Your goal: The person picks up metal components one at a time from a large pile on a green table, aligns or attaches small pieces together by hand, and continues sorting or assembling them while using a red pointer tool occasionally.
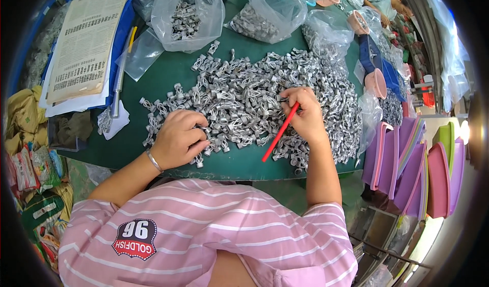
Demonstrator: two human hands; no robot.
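Observation:
A wide heap of small grey metal parts (pixel 244 93), each a short cap with a looped wire, is spread over the green table. At the heap's left front edge rests my left hand (pixel 178 137), its fingers curled in, with a small grey metal part (pixel 202 128) at the fingertips. My right hand (pixel 304 116) is above the right half of the heap. It grips a slim red stick (pixel 280 133) that slants down toward the table's near edge; what its tip at the fingers touches is hidden.
Clear plastic bags of grey parts (pixel 186 22) stand behind the heap. Printed papers (pixel 84 42) on a blue holder lie at the left, beside a thin metal rod (pixel 118 88). Purple and pink bins (pixel 402 160) are stacked at the right. Another person (pixel 382 4) is at the far right.

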